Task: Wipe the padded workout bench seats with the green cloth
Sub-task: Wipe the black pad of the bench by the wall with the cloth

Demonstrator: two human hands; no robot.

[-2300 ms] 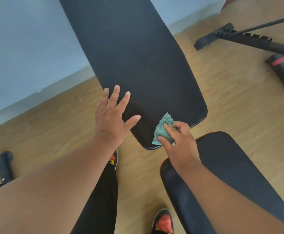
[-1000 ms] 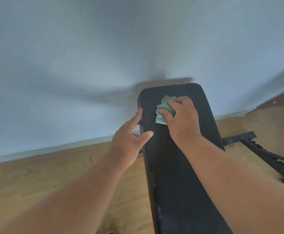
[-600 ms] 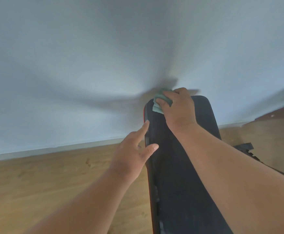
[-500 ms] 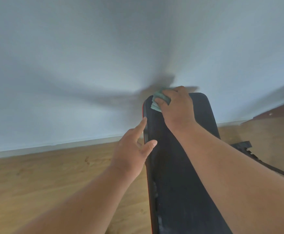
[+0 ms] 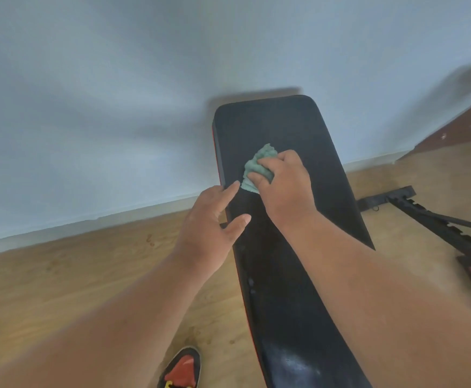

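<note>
From the head view, my right hand (image 5: 284,189) has come back down the black bench pad (image 5: 290,247). Half a second ago it was up at the pad's top edge against the wall; now it sits in the middle of the frame, well below that edge. Its fingers (image 5: 259,179) are curled tight round the bunched green cloth (image 5: 256,169), pressing it onto the pad's left half. My left hand (image 5: 211,228) has stayed at the pad's left edge, just lower left of the cloth, fingers spread and holding nothing, the forefinger and thumb lying over the edge; I cannot tell how hard it presses.

I judge this to be the return stroke on the long pad: the top is reached, and the stretch toward the bottom of the frame, where a pale smear (image 5: 298,365) shows, is yet to be covered. My red-and-black shoe (image 5: 181,371) stands on the wooden floor (image 5: 60,275) at the bottom centre.
</note>
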